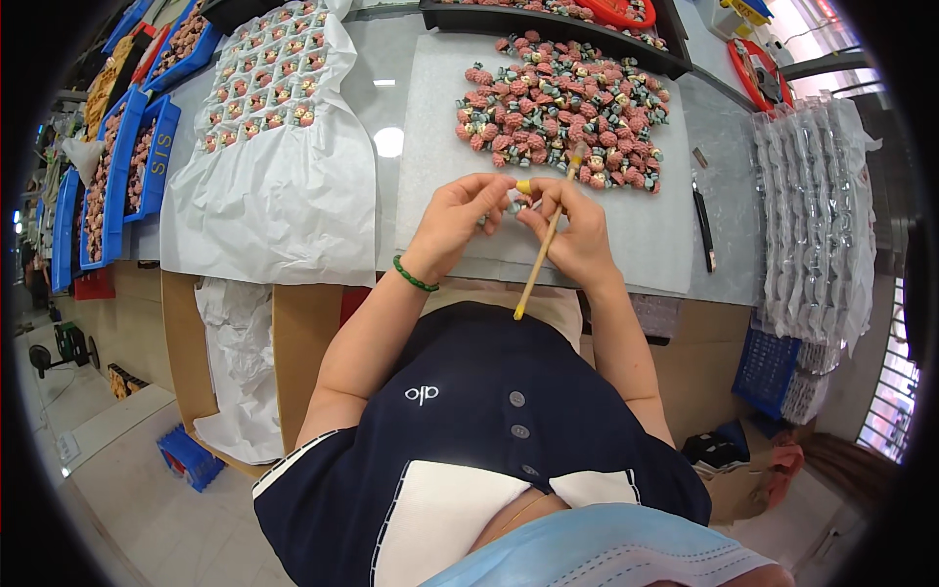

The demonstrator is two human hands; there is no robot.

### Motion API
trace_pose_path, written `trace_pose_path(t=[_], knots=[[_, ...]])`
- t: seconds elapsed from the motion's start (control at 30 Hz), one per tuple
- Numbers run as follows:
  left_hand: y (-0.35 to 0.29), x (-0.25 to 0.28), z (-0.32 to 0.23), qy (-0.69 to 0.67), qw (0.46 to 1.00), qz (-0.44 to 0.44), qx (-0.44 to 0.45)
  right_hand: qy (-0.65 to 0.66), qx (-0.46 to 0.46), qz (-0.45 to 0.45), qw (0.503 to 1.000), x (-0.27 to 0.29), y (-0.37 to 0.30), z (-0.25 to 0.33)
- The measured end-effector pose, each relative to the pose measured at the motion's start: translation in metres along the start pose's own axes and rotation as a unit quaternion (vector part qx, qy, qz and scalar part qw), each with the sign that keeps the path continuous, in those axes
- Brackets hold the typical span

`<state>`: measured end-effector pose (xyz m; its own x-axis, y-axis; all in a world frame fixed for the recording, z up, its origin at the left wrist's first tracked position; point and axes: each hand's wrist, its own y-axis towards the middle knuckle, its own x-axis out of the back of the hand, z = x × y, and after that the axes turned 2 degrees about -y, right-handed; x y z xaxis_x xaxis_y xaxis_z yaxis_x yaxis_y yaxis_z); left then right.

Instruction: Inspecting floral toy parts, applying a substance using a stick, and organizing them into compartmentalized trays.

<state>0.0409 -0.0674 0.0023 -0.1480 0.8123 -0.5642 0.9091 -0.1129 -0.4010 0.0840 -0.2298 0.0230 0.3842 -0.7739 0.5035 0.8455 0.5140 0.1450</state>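
Both my hands are close together over the near edge of a white foam sheet [430,108]. My left hand [452,223] is closed in a pinch on a small grey-green figurine [514,206], mostly covered by fingers. My right hand [579,235] holds a thin wooden-handled brush [541,262] slanting between its fingers, bristles up and handle end toward my body. Its fingertips meet the figurine too, and a yellow finger cot [524,186] covers one of them. Just beyond lies a heap of small figurines [548,112] with pink, knobbly tops and grey-green bodies.
A compartment tray [256,83] of figurines stands at left, white paper [264,210] before it. Blue bins [149,161] sit further left. A black tray [548,22] lies behind the heap. At right are a black pen-like tool [704,227] and stacked clear plastic trays [812,215].
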Motion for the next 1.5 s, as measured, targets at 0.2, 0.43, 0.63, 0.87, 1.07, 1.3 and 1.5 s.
trace_pose_path(t=[0.2,0.43,0.63,0.87,1.07,1.3,1.5], knots=[[0.004,-0.022,0.007,0.078,0.996,0.031,-0.003,-0.015,0.046,-0.003,0.999,0.022,-0.008,0.001],[0.01,-0.021,0.008,0.008,0.998,0.064,0.012,0.137,0.004,-0.142,0.98,0.007,-0.023,-0.021],[0.013,-0.027,0.014,-0.13,0.991,0.028,0.007,0.323,-0.085,-0.172,0.927,-0.005,-0.029,-0.02],[0.011,-0.03,0.014,-0.065,0.998,0.02,-0.006,0.326,-0.077,-0.172,0.926,-0.009,-0.029,-0.022],[0.009,-0.026,0.015,-0.019,0.999,0.017,-0.028,0.256,-0.035,-0.17,0.951,-0.011,-0.033,-0.019],[0.007,-0.024,0.019,-0.128,0.991,0.041,-0.006,0.209,0.005,-0.177,0.962,-0.011,-0.033,-0.02],[0.006,-0.022,0.019,-0.109,0.993,0.044,-0.002,0.182,0.044,-0.144,0.972,-0.009,-0.035,-0.024]])
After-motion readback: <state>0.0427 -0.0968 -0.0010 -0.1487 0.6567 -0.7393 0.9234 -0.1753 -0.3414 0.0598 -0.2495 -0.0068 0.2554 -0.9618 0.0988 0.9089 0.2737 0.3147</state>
